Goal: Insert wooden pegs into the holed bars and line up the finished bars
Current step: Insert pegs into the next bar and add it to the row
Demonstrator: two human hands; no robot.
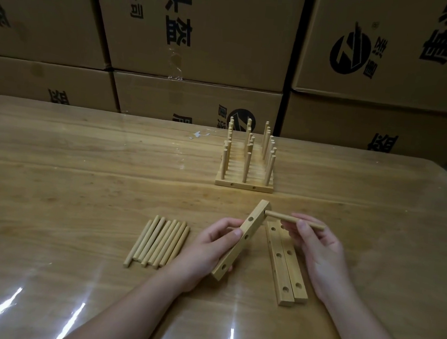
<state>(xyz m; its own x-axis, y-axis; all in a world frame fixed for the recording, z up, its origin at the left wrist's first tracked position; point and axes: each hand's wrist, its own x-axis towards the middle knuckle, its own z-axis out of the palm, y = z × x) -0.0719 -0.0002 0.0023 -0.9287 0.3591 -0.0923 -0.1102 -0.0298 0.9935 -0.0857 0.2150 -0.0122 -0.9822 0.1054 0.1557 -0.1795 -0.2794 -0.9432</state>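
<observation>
- Nearest, two blank bars (281, 270) lie side by side on the bench (82, 185), just beside the right hand (320, 249). Probably staged as next stock.
- Left hand (205, 248) curls round the bar (234, 250), thumb on its holed face. It is tilted up off the bench, likely to present the end hole to the peg.
- Right hand pinches a peg (282, 217) between thumb and fingers and holds it level. Tip meets the bar's upper end; depth in the hole cannot be told.
- Loose pegs (160, 242) lie bunched just left of the left hand.
- Farther back, finished bars (244, 185) stand in a row, pegs upright.
- Cardboard boxes (201, 33) are stacked behind the bench.
</observation>
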